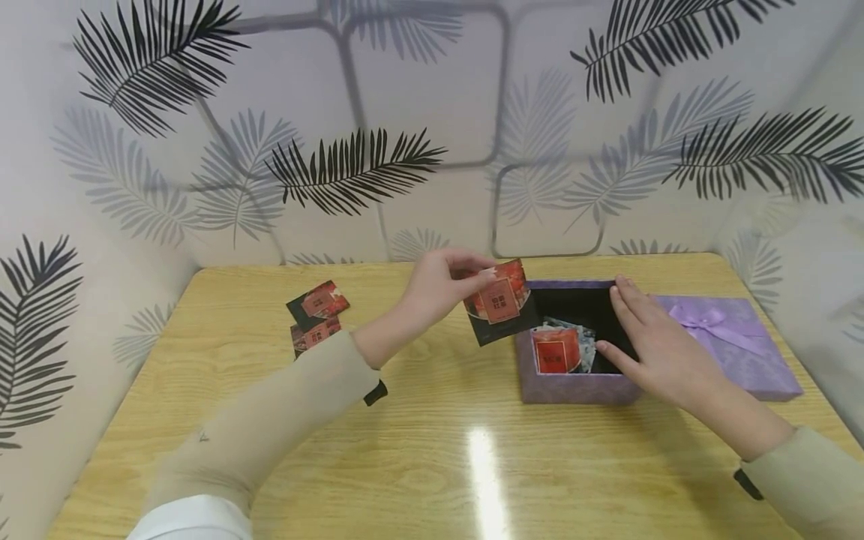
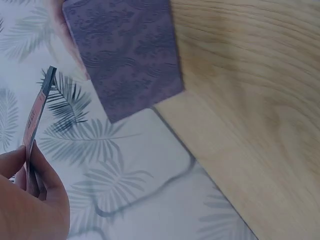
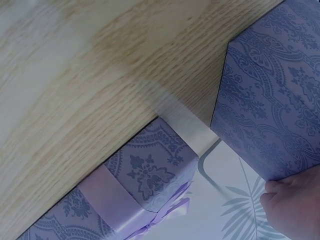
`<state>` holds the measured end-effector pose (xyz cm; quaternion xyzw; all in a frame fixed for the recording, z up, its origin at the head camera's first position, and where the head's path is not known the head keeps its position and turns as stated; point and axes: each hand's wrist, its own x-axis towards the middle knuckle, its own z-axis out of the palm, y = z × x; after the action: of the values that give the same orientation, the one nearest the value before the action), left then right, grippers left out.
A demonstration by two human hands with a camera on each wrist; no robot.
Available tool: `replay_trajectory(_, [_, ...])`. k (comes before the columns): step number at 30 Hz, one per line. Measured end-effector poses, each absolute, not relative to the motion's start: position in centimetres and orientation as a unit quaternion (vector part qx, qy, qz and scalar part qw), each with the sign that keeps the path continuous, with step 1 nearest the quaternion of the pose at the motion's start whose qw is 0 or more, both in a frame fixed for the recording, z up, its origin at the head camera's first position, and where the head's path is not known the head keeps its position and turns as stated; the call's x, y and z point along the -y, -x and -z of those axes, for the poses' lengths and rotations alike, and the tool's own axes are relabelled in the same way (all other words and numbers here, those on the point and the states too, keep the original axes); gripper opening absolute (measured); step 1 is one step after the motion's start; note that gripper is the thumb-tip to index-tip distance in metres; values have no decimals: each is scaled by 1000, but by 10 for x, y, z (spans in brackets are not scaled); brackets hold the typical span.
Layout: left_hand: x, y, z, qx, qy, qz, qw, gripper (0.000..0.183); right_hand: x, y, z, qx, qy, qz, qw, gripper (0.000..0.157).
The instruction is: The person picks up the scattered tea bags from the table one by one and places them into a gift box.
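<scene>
My left hand [image 1: 439, 285] pinches a red and black tea sachet [image 1: 501, 309] by its upper left edge, just left of the purple box [image 1: 574, 390]. The left wrist view shows the sachet [image 2: 37, 117] edge-on between thumb and fingers. The box stands with its top uncovered and its dark inside showing. Several sachets lie in it, a red one [image 1: 555, 355] uppermost. My right hand [image 1: 664, 345] rests on the box's right rim with straight fingers, the thumb over the opening. It hides part of that side.
Right of the box lies its purple lid [image 1: 736, 349] with a lilac ribbon bow. Two sachets lie at the table's left, one black and red [image 1: 319, 304], the other [image 1: 316, 335] partly behind my left sleeve. The wooden table [image 1: 405, 465] meets a leaf-patterned backdrop at the back.
</scene>
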<state>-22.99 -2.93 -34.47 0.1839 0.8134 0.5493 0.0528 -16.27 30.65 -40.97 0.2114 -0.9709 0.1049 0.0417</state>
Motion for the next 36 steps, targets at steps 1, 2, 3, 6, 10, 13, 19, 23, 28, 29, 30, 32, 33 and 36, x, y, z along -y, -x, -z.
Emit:
replay_trajectory(1, [25, 230, 343, -810, -190, -552, 52, 22, -306, 163, 410, 971, -211, -106, 41, 88])
replay_trajectory(2, [20, 230, 342, -807, -195, -555, 51, 22, -306, 162, 410, 971, -211, -106, 40, 89])
replay_trajectory(3, [16, 230, 340, -804, -199, -558, 52, 22, -306, 162, 410, 971, -210, -106, 39, 89])
replay_trajectory(6, [3, 232, 338, -798, -208, -562, 54, 22, -305, 162, 410, 971, -209, -106, 37, 89])
replay_trajectory(10, [-14, 235, 337, -798, -219, -559, 53, 23, -305, 163, 410, 972, -207, -109, 38, 89])
replay_trajectory(13, [-24, 239, 340, -796, -227, -559, 49, 23, -304, 163, 410, 971, -206, -111, 41, 89])
replay_trajectory(19, [-39, 242, 350, -799, -249, -545, 51, 21, -304, 164, 410, 971, -206, -113, 44, 89])
replay_trajectory(23, [-46, 244, 360, -809, -262, -522, 66, 20, -304, 164, 410, 971, -206, -115, 46, 89])
replay_trajectory(28, [-51, 246, 370, -827, -280, -479, 88, 18, -305, 165, 411, 970, -208, -115, 46, 89])
replay_trajectory(29, [-51, 245, 371, -831, -287, -467, 91, 17, -306, 165, 412, 970, -209, -115, 47, 88])
replay_trajectory(30, [-52, 245, 372, -836, -293, -455, 93, 17, -306, 164, 412, 970, -210, -116, 48, 88])
replay_trajectory(32, [-53, 244, 373, -844, -312, -427, 92, 16, -306, 164, 412, 969, -212, -117, 49, 88])
replay_trajectory(33, [-53, 243, 373, -848, -322, -411, 90, 16, -306, 164, 412, 969, -212, -117, 50, 88])
replay_trajectory(36, [-55, 241, 375, -852, -351, -379, 90, 15, -307, 164, 413, 969, -213, -118, 52, 88])
